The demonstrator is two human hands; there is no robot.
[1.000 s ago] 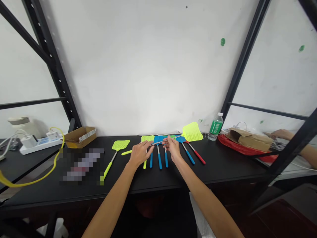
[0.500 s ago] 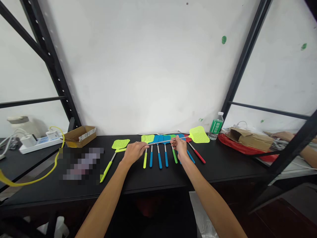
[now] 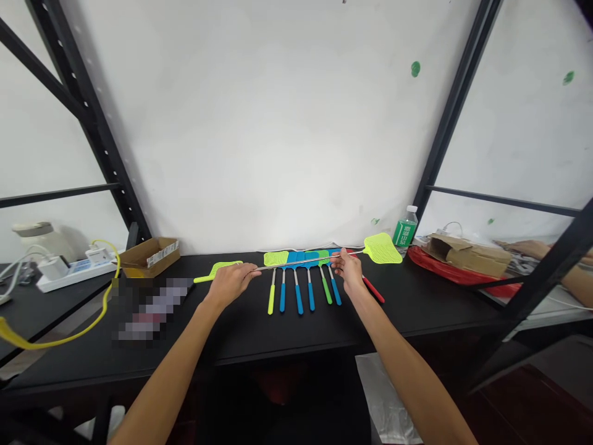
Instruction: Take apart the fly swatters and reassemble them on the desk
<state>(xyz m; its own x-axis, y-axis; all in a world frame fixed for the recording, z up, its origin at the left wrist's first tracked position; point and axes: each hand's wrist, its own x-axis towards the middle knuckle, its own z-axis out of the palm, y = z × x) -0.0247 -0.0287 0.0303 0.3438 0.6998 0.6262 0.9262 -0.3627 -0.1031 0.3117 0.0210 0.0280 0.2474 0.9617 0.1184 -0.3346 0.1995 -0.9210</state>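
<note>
Spanning left fingers [image 3: 249, 270] and right fingers [image 3: 340, 263], yellow-green swatter [image 3: 383, 248]

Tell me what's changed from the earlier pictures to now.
The left hand has moved left and the right hand right, so more of the held swatter's metal shaft shows between them. Its yellow-green mesh head has shifted right, toward the bottle. Neither hand has let go. The row of swatters and the cardboard box stayed put.

Left fingers [image 3: 251, 270], right fingers [image 3: 340, 259] hold yellow swatter [image 3: 383, 249] across swatter row [image 3: 299, 300], black table [image 3: 259, 337].
</note>
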